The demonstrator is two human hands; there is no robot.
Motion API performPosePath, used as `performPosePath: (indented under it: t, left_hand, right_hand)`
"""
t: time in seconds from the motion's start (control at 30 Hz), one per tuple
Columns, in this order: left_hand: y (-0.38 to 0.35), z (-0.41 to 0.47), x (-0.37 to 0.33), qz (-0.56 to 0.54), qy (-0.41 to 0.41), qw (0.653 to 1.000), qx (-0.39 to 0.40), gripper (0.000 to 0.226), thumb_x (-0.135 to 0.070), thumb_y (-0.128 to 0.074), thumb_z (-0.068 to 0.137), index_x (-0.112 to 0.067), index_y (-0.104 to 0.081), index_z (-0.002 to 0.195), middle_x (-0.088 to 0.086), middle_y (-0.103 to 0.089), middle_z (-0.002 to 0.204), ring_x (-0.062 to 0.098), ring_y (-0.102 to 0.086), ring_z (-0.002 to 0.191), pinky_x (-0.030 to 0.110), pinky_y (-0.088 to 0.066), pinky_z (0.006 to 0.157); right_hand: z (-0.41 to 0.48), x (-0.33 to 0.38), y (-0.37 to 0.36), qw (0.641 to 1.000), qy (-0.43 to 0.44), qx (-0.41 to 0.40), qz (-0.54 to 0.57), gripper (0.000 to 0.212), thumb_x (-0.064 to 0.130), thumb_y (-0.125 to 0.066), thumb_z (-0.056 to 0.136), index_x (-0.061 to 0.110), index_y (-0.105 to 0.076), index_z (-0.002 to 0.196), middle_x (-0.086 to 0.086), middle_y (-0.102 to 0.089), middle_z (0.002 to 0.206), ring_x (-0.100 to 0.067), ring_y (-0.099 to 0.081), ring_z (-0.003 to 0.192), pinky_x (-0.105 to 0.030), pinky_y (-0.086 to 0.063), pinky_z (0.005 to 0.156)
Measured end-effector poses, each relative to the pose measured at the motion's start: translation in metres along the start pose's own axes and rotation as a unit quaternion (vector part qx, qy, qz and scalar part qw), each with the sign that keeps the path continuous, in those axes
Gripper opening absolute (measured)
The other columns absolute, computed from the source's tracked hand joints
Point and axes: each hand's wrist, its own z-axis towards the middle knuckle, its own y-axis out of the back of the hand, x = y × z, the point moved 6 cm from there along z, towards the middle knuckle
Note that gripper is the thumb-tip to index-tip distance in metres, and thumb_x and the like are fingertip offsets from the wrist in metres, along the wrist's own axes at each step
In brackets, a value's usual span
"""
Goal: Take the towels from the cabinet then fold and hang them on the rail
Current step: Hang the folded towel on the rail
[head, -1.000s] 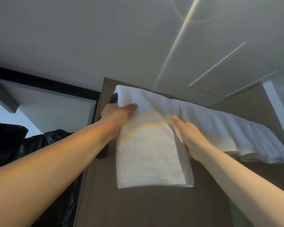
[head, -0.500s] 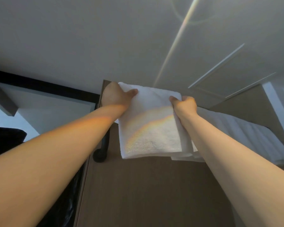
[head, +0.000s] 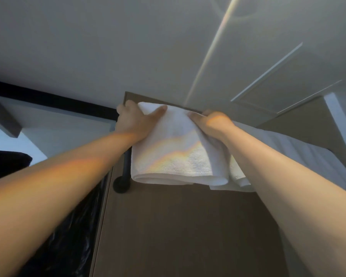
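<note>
A white folded towel [head: 174, 156] hangs doubled over the black rail, whose bracket [head: 124, 176] shows at the towel's left side. My left hand [head: 134, 120] grips the towel's top left corner, thumb lying across the front. My right hand [head: 212, 122] grips its top right edge with curled fingers. Both arms reach up and forward. A second white towel [head: 300, 154] is draped over the rail to the right, partly behind my right arm. The rail itself is hidden under the cloth.
The rail is fixed high on a brown wall panel [head: 188, 226], just under the white ceiling [head: 128, 47]. A black plastic bag [head: 68, 236] hangs at the lower left, under my left arm. A white door frame [head: 338, 124] stands at the far right.
The towel's hanging front flap has been lifted and folded up, so it now hangs shorter. Both hands rose from the towel's front to its top edge and closed on it.
</note>
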Motion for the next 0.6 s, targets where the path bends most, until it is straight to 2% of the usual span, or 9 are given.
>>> performPosePath:
  t: [0.13, 0.2, 0.27, 0.3, 0.33, 0.4, 0.47, 0.53, 0.6]
  left_hand:
    - [0.004, -0.025, 0.005, -0.027, -0.014, 0.999, -0.039, 0.087, -0.068, -0.071, 0.068, -0.01, -0.043, 0.127, 0.002, -0.037, 0.121, 0.014, -0.04, 0.09, 0.031, -0.038, 0.078]
    - [0.002, -0.029, 0.015, -0.06, 0.029, 0.998, -0.007, 0.085, -0.066, -0.073, 0.066, -0.011, -0.046, 0.124, 0.003, -0.044, 0.122, 0.016, -0.05, 0.095, 0.034, -0.046, 0.078]
    - [-0.006, -0.033, 0.026, -0.128, 0.072, 0.987, 0.062, 0.076, -0.063, -0.073, 0.069, -0.014, -0.05, 0.122, 0.006, -0.057, 0.119, 0.022, -0.062, 0.096, 0.039, -0.055, 0.082]
    - [-0.011, -0.035, 0.03, -0.168, 0.086, 0.977, 0.104, 0.069, -0.061, -0.073, 0.072, -0.015, -0.054, 0.12, 0.006, -0.064, 0.113, 0.023, -0.066, 0.093, 0.04, -0.057, 0.08]
    - [-0.016, -0.037, 0.033, -0.201, 0.098, 0.964, 0.143, 0.062, -0.059, -0.072, 0.074, -0.017, -0.057, 0.118, 0.004, -0.068, 0.108, 0.023, -0.069, 0.09, 0.039, -0.058, 0.078]
    - [-0.021, -0.039, 0.037, -0.234, 0.108, 0.943, 0.213, 0.055, -0.057, -0.071, 0.077, -0.02, -0.059, 0.116, 0.003, -0.072, 0.104, 0.024, -0.071, 0.089, 0.04, -0.058, 0.081]
    - [-0.023, -0.039, 0.038, -0.241, 0.106, 0.928, 0.265, 0.056, -0.056, -0.07, 0.077, -0.019, -0.06, 0.117, 0.004, -0.073, 0.105, 0.025, -0.072, 0.092, 0.043, -0.057, 0.088]
    - [-0.022, -0.039, 0.038, -0.239, 0.097, 0.923, 0.285, 0.06, -0.057, -0.07, 0.074, -0.018, -0.06, 0.117, 0.005, -0.073, 0.106, 0.024, -0.073, 0.091, 0.042, -0.057, 0.086]
    - [-0.022, -0.044, 0.041, -0.239, 0.091, 0.926, 0.276, 0.063, -0.059, -0.07, 0.069, -0.019, -0.06, 0.116, 0.005, -0.073, 0.105, 0.023, -0.072, 0.091, 0.041, -0.057, 0.085]
  right_hand:
    - [-0.033, -0.016, -0.004, 0.982, -0.038, -0.026, 0.183, 0.091, 0.061, -0.067, 0.08, 0.014, -0.03, 0.148, -0.002, -0.051, 0.138, -0.025, -0.054, 0.122, -0.032, -0.046, 0.087]
    - [-0.052, -0.029, -0.008, 0.973, -0.077, -0.009, 0.217, 0.098, 0.065, -0.074, 0.069, 0.013, -0.034, 0.143, 0.003, -0.054, 0.13, -0.021, -0.057, 0.111, -0.032, -0.05, 0.078]
    - [-0.071, -0.044, -0.022, 0.965, -0.12, 0.042, 0.228, 0.094, 0.065, -0.08, 0.062, 0.015, -0.042, 0.132, 0.008, -0.057, 0.108, -0.015, -0.059, 0.091, -0.025, -0.049, 0.058]
    - [-0.079, -0.051, -0.03, 0.954, -0.138, 0.076, 0.254, 0.088, 0.061, -0.083, 0.061, 0.015, -0.045, 0.125, 0.008, -0.06, 0.103, -0.012, -0.062, 0.085, -0.022, -0.051, 0.055]
    - [-0.084, -0.057, -0.04, 0.937, -0.151, 0.116, 0.293, 0.09, 0.056, -0.086, 0.059, 0.01, -0.049, 0.126, 0.005, -0.064, 0.105, -0.013, -0.065, 0.088, -0.024, -0.057, 0.062]
    - [-0.089, -0.067, -0.055, 0.911, -0.169, 0.155, 0.344, 0.098, 0.049, -0.089, 0.054, 0.006, -0.05, 0.133, -0.003, -0.065, 0.121, -0.02, -0.065, 0.106, -0.038, -0.057, 0.089]
    - [-0.091, -0.068, -0.058, 0.904, -0.165, 0.158, 0.362, 0.091, 0.047, -0.088, 0.056, 0.006, -0.054, 0.13, 0.0, -0.065, 0.122, -0.017, -0.062, 0.111, -0.034, -0.053, 0.089]
    - [-0.091, -0.066, -0.058, 0.903, -0.143, 0.152, 0.375, 0.07, 0.044, -0.086, 0.061, 0.011, -0.063, 0.118, 0.007, -0.072, 0.106, -0.008, -0.065, 0.1, -0.023, -0.049, 0.074]
    - [-0.093, -0.064, -0.055, 0.912, -0.112, 0.137, 0.371, 0.051, 0.041, -0.084, 0.069, 0.015, -0.069, 0.109, 0.01, -0.075, 0.095, -0.006, -0.069, 0.091, -0.022, -0.05, 0.072]
